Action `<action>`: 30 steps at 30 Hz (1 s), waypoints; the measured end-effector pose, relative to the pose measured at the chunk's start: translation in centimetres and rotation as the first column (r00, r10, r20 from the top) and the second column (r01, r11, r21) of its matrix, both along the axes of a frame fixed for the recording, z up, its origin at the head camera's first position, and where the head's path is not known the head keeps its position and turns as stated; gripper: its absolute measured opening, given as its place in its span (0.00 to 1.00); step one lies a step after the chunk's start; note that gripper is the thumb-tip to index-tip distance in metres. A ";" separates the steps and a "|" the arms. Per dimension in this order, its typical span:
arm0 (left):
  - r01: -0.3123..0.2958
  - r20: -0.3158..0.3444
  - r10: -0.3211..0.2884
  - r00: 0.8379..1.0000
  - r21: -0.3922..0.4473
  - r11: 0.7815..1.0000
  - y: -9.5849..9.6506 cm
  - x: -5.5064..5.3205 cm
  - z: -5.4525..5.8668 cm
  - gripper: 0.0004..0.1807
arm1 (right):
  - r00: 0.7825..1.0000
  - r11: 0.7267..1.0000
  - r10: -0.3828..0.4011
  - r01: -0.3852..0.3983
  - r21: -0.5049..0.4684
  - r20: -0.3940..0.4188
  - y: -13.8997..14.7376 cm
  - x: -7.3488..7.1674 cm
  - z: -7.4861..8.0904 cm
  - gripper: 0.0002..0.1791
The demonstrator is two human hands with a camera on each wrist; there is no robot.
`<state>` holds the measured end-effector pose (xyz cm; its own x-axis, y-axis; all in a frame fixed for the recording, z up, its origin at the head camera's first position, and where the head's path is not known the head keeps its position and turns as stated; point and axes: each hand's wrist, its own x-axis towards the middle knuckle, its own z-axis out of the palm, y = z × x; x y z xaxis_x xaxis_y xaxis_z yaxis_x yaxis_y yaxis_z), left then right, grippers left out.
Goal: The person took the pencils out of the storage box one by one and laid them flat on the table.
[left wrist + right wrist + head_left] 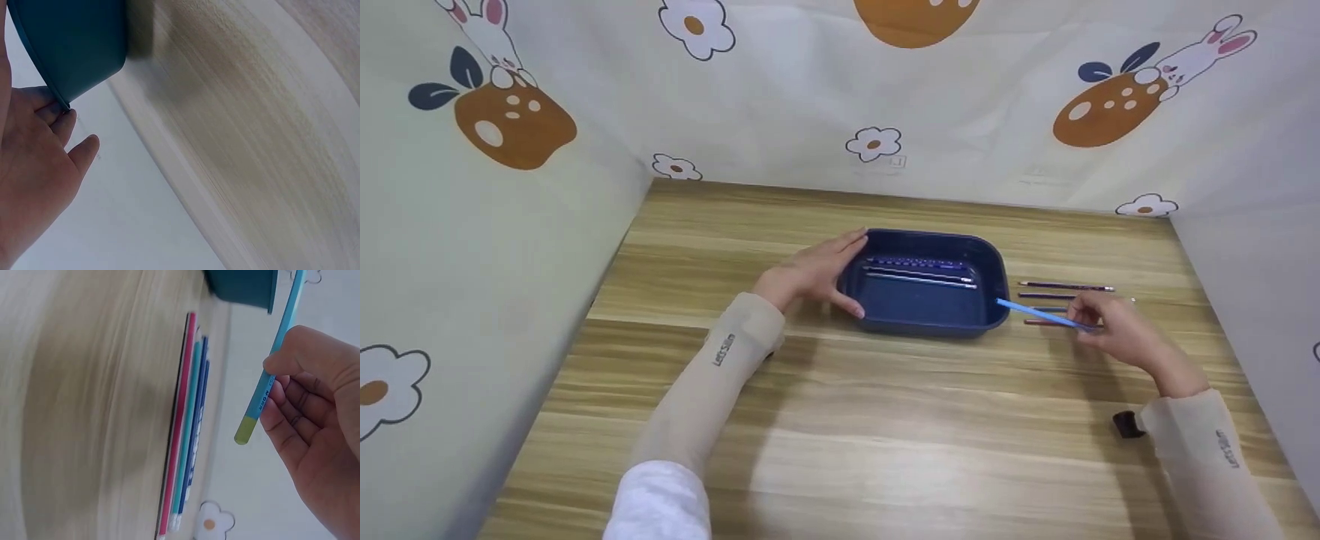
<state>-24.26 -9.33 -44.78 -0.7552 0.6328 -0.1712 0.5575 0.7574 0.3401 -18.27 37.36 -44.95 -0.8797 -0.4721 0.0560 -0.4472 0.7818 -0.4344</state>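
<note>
In the head view my left hand holds the left end of a dark blue plastic box, thumb at the near corner and fingers at the far one. The left wrist view shows fingertips against the rim of the box. Between thumb and fingers, my right hand pinches a light blue pencil, its far end at the box's right rim. A yellowish end of the pencil points away from the box in the right wrist view. Three pencils or so lie lengthwise inside the box.
Right of the box, several pencils lie side by side on the wooden table, partly under my right hand. The right wrist view shows a red pencil among them. Printed curtains enclose the table's back and sides.
</note>
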 end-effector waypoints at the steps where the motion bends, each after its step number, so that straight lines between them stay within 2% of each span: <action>1: -0.001 0.000 0.001 1.000 0.001 1.000 0.0 0.0 0.0 0.71 | 1.000 1.000 -0.004 0.004 0.006 -0.010 0.5 0.1 -0.1 0.15; 5: -0.014 0.008 0.014 1.000 0.004 1.000 0.1 0.1 -0.1 0.71 | 0.999 0.999 -0.016 0.018 0.050 -0.033 2.1 0.3 -0.3 0.15; 10: -0.005 0.007 0.005 1.000 0.002 1.000 0.1 0.0 -0.2 0.72 | 0.999 0.992 -0.041 0.042 0.119 -0.015 3.6 0.7 -0.6 0.14; 17: 0.020 -0.020 -0.020 1.000 0.022 1.000 0.2 0.0 -0.3 0.71 | 0.995 0.986 -0.024 0.039 0.164 -0.094 5.2 1.2 -1.7 0.15; 24: 0.013 0.000 -0.013 1.000 0.034 0.999 0.1 0.0 -0.3 0.71 | 1.000 0.974 -0.013 0.015 0.227 -0.010 6.0 0.8 -2.6 0.14; 30: -0.003 0.024 0.002 1.000 0.028 1.000 -0.1 0.1 -0.2 0.72 | 0.999 0.968 -0.034 0.029 0.249 0.014 6.1 0.1 -2.6 0.12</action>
